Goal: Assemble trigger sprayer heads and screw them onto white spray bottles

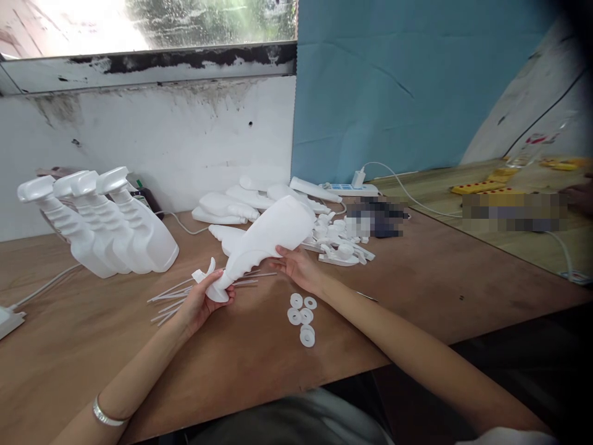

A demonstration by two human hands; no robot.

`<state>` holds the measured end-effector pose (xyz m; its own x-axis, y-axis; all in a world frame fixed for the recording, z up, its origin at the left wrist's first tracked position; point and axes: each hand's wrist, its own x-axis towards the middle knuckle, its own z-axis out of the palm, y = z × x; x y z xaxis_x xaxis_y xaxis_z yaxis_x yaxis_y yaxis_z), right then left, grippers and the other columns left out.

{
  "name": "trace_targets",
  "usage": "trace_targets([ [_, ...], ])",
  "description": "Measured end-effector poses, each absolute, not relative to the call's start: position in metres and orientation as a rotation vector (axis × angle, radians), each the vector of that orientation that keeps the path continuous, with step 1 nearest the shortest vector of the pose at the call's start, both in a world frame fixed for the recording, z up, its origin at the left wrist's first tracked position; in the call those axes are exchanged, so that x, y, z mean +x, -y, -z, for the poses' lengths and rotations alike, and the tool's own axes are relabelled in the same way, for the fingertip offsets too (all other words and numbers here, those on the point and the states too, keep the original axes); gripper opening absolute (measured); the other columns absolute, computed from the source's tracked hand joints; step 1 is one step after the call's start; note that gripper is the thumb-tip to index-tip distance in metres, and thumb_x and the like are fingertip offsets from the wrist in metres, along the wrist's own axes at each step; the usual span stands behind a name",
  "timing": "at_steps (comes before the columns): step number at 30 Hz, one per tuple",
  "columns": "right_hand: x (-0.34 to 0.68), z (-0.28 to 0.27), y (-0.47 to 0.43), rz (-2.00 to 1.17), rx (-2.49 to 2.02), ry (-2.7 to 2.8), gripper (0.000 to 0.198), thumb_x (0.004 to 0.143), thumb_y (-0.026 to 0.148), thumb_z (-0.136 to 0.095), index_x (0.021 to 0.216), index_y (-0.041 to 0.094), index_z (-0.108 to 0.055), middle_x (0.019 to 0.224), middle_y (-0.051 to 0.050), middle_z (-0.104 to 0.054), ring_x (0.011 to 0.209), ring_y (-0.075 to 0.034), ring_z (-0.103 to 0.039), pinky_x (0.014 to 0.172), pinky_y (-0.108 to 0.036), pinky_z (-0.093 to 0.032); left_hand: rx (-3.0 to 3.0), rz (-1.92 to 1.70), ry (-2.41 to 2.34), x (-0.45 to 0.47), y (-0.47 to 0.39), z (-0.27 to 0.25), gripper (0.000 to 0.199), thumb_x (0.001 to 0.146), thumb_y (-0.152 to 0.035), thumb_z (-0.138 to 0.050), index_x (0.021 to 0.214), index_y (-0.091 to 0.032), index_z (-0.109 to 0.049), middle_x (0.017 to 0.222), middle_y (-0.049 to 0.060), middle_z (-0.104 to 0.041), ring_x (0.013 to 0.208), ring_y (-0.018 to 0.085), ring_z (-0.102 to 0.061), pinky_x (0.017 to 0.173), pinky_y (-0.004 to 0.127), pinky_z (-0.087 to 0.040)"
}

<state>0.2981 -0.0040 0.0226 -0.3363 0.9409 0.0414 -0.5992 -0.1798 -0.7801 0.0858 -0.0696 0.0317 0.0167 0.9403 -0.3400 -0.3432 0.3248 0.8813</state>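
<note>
A white spray bottle (273, 232) is held tilted, its trigger head low at the left and its base up at the right. My left hand (204, 300) is closed around the trigger head (217, 290). At the lower edge of the bottle body, my right hand (299, 269) touches with a fingertip, its other fingers apart below. Thin white tubes (169, 295) lie on the table behind my left hand. Several white ring washers (306, 335) rest in front of my right hand.
Assembled white spray bottles (152, 241) stand in a row at the left. White bottles without heads (227, 207) lie at the back, beside a pile of trigger heads (340, 241). A power strip (349, 188) with a cable sits by the wall. At far right are yellow pieces (479, 186).
</note>
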Motion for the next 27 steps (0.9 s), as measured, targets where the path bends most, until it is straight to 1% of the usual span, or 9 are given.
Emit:
trace_targets([
  [2, 0.298, -0.023, 0.004, -1.747, -0.566, 0.869, 0.040, 0.061, 0.019, -0.076, 0.098, 0.024, -0.060, 0.085, 0.003, -0.067, 0.072, -0.013, -0.062, 0.063, -0.027, -0.052, 0.716, -1.165, -1.129, 0.086, 0.070, -0.030, 0.017, 0.073, -0.022, -0.062, 0.085, -0.012, -0.055, 0.066, 0.005, -0.062, 0.059, 0.014, -0.060, 0.056, 0.025, -0.053],
  [6, 0.298, -0.022, 0.003, -1.751, -0.572, 0.859, 0.040, 0.061, 0.020, -0.076, 0.097, 0.023, -0.060, 0.084, 0.002, -0.067, 0.070, -0.013, -0.062, 0.063, -0.027, -0.052, 0.804, -1.296, -1.120, 0.087, 0.073, -0.030, 0.031, 0.062, -0.014, -0.072, 0.088, -0.014, -0.055, 0.072, 0.001, -0.062, 0.064, 0.012, -0.060, 0.061, 0.021, -0.053],
  [8, 0.299, -0.022, 0.002, -1.756, -0.568, 0.859, 0.039, 0.061, 0.020, -0.076, 0.096, 0.022, -0.060, 0.082, 0.002, -0.067, 0.069, -0.013, -0.062, 0.063, -0.026, -0.052, 0.808, -1.298, -1.094, 0.088, 0.074, -0.032, 0.029, 0.064, -0.018, -0.070, 0.089, -0.014, -0.056, 0.075, 0.002, -0.063, 0.064, 0.012, -0.060, 0.062, 0.025, -0.054],
  [11, 0.299, -0.021, 0.001, -1.759, -0.552, 0.861, 0.038, 0.062, 0.020, -0.076, 0.096, 0.023, -0.060, 0.082, 0.002, -0.067, 0.069, -0.013, -0.062, 0.063, -0.026, -0.052, 0.725, -1.207, -1.069, 0.088, 0.074, -0.035, 0.022, 0.075, -0.027, -0.058, 0.093, -0.012, -0.056, 0.076, 0.007, -0.065, 0.061, 0.015, -0.061, 0.060, 0.031, -0.055],
  [15, 0.300, -0.021, 0.002, -1.767, -0.522, 0.880, 0.039, 0.063, 0.018, -0.075, 0.098, 0.025, -0.059, 0.085, 0.004, -0.067, 0.074, -0.013, -0.061, 0.064, -0.026, -0.052, 0.584, -1.049, -1.084, 0.083, 0.071, -0.036, 0.026, 0.083, -0.030, -0.046, 0.090, -0.008, -0.057, 0.069, 0.011, -0.064, 0.057, 0.015, -0.061, 0.052, 0.025, -0.054],
  [18, 0.301, -0.021, 0.003, -1.776, -0.499, 0.889, 0.039, 0.064, 0.017, -0.074, 0.099, 0.026, -0.059, 0.085, 0.004, -0.066, 0.077, -0.013, -0.061, 0.065, -0.027, -0.053, 0.572, -0.957, -1.041, 0.078, 0.070, -0.034, 0.028, 0.083, -0.030, -0.048, 0.091, -0.006, -0.059, 0.070, 0.010, -0.063, 0.055, 0.013, -0.059, 0.046, 0.020, -0.051],
  [20, 0.301, -0.022, 0.003, -1.783, -0.487, 0.893, 0.039, 0.064, 0.017, -0.074, 0.099, 0.026, -0.059, 0.084, 0.004, -0.066, 0.077, -0.013, -0.061, 0.065, -0.027, -0.053, 0.586, -0.932, -1.020, 0.076, 0.070, -0.033, 0.026, 0.082, -0.029, -0.051, 0.091, -0.007, -0.060, 0.072, 0.009, -0.063, 0.056, 0.013, -0.059, 0.044, 0.019, -0.050],
  [24, 0.302, -0.022, 0.003, -1.777, -0.480, 0.897, 0.040, 0.063, 0.017, -0.075, 0.098, 0.026, -0.059, 0.085, 0.004, -0.066, 0.077, -0.013, -0.060, 0.065, -0.028, -0.052, 0.636, -0.993, -1.037, 0.075, 0.069, -0.032, 0.019, 0.080, -0.027, -0.055, 0.091, -0.012, -0.060, 0.074, 0.009, -0.064, 0.058, 0.013, -0.058, 0.044, 0.021, -0.049],
  [27, 0.302, -0.023, 0.003, -1.769, -0.482, 0.897, 0.041, 0.062, 0.018, -0.075, 0.098, 0.026, -0.058, 0.087, 0.004, -0.065, 0.077, -0.013, -0.060, 0.066, -0.028, -0.052, 0.704, -1.038, -1.060, 0.077, 0.070, -0.032, 0.018, 0.078, -0.024, -0.059, 0.090, -0.012, -0.061, 0.077, 0.009, -0.063, 0.062, 0.013, -0.057, 0.049, 0.022, -0.050],
])
